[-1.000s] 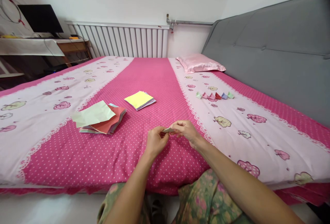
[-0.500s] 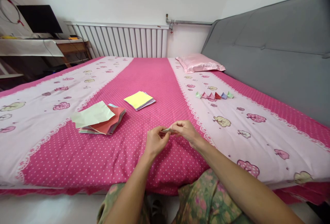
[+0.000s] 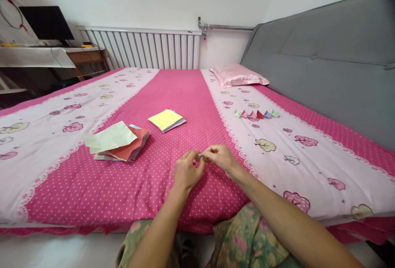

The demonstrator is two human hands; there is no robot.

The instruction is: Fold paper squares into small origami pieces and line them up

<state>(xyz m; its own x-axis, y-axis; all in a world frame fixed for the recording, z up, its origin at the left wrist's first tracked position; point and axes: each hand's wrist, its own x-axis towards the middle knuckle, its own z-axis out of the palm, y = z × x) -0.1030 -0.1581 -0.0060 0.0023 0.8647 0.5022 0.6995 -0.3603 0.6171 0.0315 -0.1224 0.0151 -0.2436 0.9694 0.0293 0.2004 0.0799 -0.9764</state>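
My left hand [image 3: 189, 170] and my right hand [image 3: 222, 159] meet above the front of the bed, fingertips close together. Between them is a small piece of folded paper [image 3: 200, 157], pale in colour and mostly covered by the fingers. Both hands pinch it, the left from its left side and the right from its right. Its exact shape is too small to make out. Off to the right, several small folded paper pieces [image 3: 259, 114] in green, pink, red and blue stand in a row on the bedspread.
A yellow-topped stack of square paper [image 3: 166, 119] lies beyond my hands. Left of it is a looser pile of paper sheets [image 3: 112, 137], pale green and red on top. A pink pillow [image 3: 237, 75] rests by the grey headboard [image 3: 324, 54]. The bed's front edge is near my knees.
The folded paper has turned or bent between my fingertips, and less of its length shows. My hands have stayed almost in place.
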